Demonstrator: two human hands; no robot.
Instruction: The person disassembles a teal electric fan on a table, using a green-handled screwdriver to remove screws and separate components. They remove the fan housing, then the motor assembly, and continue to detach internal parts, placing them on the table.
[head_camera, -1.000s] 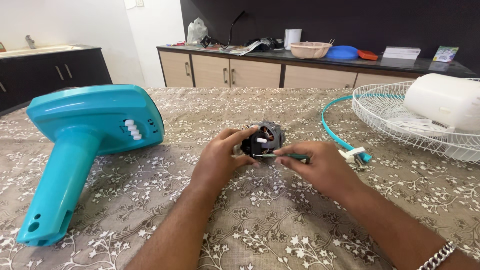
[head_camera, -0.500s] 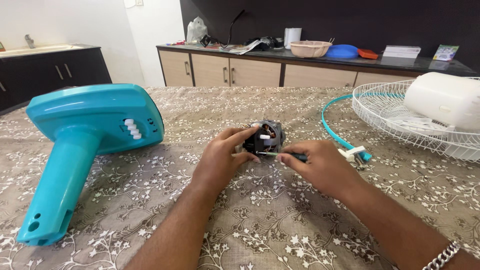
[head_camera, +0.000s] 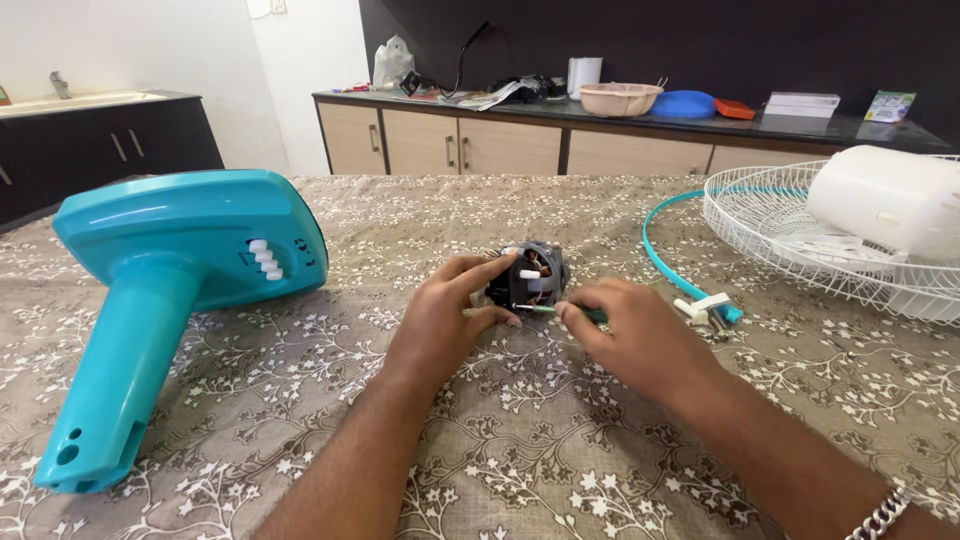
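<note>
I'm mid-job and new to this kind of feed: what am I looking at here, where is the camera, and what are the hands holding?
There is no machine here: a person works with two bare hands, and the one camera sits on their head, looking down at a table covered with a floral cloth. The left hand steadies a small dark electric motor with copper windings showing. The right hand has its grip on a green-handled screwdriver, tip at the motor's side. To the left lies a teal fan stand with white buttons. To the right are a white wire fan guard, a white plastic housing resting in it, and a teal rim ring.
</note>
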